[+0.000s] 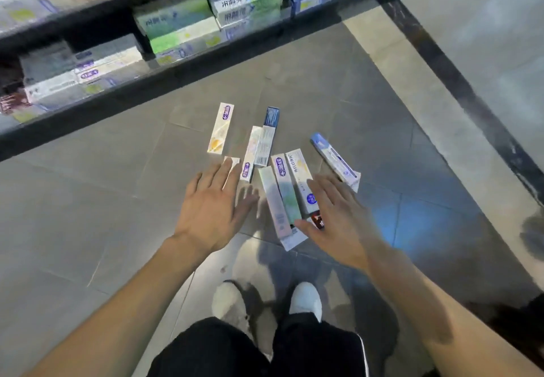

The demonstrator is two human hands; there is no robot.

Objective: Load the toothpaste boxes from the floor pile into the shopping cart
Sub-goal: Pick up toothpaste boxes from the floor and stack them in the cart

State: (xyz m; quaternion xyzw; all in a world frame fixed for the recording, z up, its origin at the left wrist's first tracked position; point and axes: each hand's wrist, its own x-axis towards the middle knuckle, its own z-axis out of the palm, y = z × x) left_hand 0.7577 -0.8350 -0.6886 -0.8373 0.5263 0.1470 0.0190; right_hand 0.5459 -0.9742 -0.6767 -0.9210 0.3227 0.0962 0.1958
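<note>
While both grips hover spread and empty, toothpaste boxes [281, 182] lie between left hand [210, 212] and right hand [338, 217].

Both arms stretched down, left hand [212, 209] and right hand [338, 217] spread above scattered toothpaste boxes [282, 188], grey floor [88, 200]
</note>
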